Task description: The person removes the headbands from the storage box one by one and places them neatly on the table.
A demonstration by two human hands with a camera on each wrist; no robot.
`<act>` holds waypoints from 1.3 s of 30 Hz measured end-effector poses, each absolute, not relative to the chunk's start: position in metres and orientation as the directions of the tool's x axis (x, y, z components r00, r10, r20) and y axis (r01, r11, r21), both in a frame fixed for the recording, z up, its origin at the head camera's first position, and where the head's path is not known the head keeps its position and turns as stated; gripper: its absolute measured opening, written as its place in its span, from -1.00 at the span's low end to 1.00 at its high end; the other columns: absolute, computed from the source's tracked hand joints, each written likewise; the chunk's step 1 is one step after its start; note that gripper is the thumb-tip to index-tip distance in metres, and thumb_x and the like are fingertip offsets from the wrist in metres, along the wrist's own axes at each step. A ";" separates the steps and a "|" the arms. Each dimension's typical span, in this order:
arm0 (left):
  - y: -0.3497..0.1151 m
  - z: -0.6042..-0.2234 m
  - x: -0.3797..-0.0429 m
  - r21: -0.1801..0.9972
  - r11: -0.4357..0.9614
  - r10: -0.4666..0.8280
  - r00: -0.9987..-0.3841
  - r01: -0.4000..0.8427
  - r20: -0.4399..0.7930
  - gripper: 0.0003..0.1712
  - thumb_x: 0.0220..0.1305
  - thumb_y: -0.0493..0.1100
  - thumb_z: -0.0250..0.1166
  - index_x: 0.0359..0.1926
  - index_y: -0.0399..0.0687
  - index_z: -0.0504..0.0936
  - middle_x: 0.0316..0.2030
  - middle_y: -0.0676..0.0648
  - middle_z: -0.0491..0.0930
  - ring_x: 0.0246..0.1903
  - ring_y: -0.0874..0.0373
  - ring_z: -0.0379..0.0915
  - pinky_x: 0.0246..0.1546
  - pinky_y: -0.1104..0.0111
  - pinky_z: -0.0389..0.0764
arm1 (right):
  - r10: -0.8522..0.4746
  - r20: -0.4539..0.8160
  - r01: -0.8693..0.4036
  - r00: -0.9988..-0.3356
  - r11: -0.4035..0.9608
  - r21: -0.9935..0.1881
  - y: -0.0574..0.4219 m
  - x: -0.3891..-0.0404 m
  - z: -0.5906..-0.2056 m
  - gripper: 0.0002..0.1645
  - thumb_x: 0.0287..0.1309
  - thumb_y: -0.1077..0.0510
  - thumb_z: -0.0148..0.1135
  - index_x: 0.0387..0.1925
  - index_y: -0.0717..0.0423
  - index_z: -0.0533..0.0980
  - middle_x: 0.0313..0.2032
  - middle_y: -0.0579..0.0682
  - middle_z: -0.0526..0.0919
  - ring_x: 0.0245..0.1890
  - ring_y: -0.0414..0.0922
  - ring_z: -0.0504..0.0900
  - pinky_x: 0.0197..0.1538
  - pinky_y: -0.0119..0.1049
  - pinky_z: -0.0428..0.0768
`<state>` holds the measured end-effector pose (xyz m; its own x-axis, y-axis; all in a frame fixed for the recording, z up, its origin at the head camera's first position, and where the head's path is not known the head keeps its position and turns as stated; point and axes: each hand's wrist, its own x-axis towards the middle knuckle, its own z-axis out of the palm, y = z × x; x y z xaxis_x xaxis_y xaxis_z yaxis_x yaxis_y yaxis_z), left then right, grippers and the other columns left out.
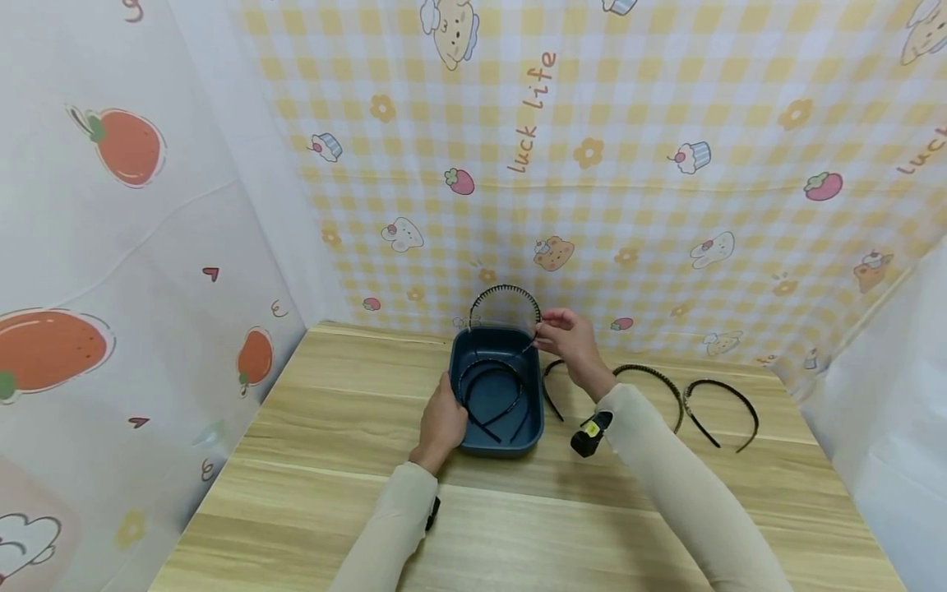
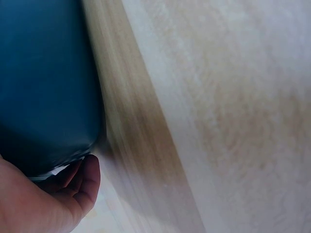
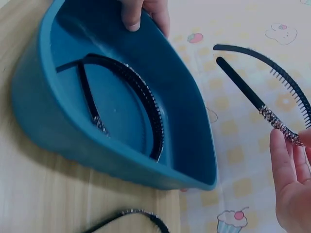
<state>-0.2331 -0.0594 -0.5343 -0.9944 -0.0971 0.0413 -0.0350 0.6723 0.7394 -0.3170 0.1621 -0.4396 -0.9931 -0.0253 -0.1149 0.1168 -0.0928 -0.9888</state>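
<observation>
- One headband (image 3: 272, 119) is raised, arch up and ends down, apparently over the far end of the blue bin (image 1: 484, 450); the right hand (image 1: 568, 341) pinches its glittery side between thumb and fingers, a side grip that probably leaves both ends free.
- The left hand (image 1: 442, 419) grips the bin's left wall, thumb apparently inside the rim and fingers outside, most likely to steady it.
- Inside the bin, at least two further headbands (image 3: 154, 111) lie overlapping; their similar curves presumably let them nest. The exact count cannot be told.
- Three loose headbands (image 1: 740, 396) lie on the table (image 1: 355, 411), right of the bin, open ends facing the near side. Their spacing presumably keeps them untangled; the right sleeve (image 1: 666, 460) partly covers the middle one.
- The bin stands upright, centrally placed, within reach of both hands.
</observation>
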 end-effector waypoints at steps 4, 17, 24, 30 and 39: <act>-0.060 -0.533 -0.232 0.736 0.676 -0.095 -0.995 -0.038 0.035 -0.27 0.32 -0.39 0.06 0.47 -0.40 0.09 0.30 -0.38 0.40 0.15 -0.25 0.48 0.06 -0.03 0.55 | -0.044 -0.129 0.132 -0.991 -0.084 -0.988 0.173 -0.314 -0.440 -0.67 0.30 0.35 0.19 0.07 0.35 0.46 -0.18 0.09 0.64 -0.23 -0.11 0.73 -0.15 -0.28 0.71; -0.059 -0.532 -0.232 0.753 0.656 -0.100 -0.995 -0.051 0.020 -0.26 0.33 -0.38 0.04 0.49 -0.37 0.07 0.34 -0.36 0.36 0.22 -0.24 0.42 0.15 -0.02 0.50 | -0.060 -0.168 0.169 -0.984 -0.013 -0.986 0.209 -0.303 -0.448 -0.58 0.34 0.31 0.15 0.17 0.41 0.41 -0.20 -0.03 0.64 -0.25 -0.18 0.70 -0.11 -0.28 0.70; -0.059 -0.534 -0.234 0.754 0.655 -0.093 -0.996 -0.053 0.011 -0.25 0.31 -0.37 0.03 0.50 -0.36 0.05 0.36 -0.35 0.34 0.24 -0.23 0.41 0.15 -0.02 0.50 | -0.114 -0.169 0.163 -0.979 0.060 -0.985 0.229 -0.289 -0.459 -0.54 0.40 0.26 0.07 0.24 0.42 0.35 -0.17 -0.03 0.64 -0.15 -0.13 0.68 -0.10 -0.28 0.70; -0.059 -0.534 -0.233 0.758 0.650 -0.096 -0.995 -0.053 0.013 -0.24 0.30 -0.38 0.04 0.50 -0.35 0.06 0.36 -0.34 0.34 0.23 -0.24 0.41 0.12 -0.03 0.52 | -0.121 -0.203 0.185 -0.972 0.144 -0.972 0.243 -0.277 -0.470 -0.52 0.42 0.22 0.05 0.28 0.35 0.37 0.01 0.14 0.58 -0.08 -0.11 0.65 -0.03 -0.19 0.68; -0.060 -0.534 -0.234 0.753 0.656 -0.092 -0.996 -0.048 0.017 -0.24 0.30 -0.38 0.03 0.50 -0.35 0.06 0.35 -0.34 0.35 0.21 -0.23 0.43 0.11 -0.02 0.53 | -0.135 -0.276 0.247 -0.952 0.197 -0.949 0.264 -0.257 -0.485 -0.50 0.41 0.22 0.05 0.29 0.36 0.35 -0.05 0.02 0.54 -0.10 -0.14 0.62 0.13 0.00 0.60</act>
<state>-0.2336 -0.0597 -0.5343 -0.9956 -0.0924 0.0167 -0.0482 0.6561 0.7532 -0.2574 0.2640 -0.4853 -0.9516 -0.1348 -0.2762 0.2474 0.1972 -0.9486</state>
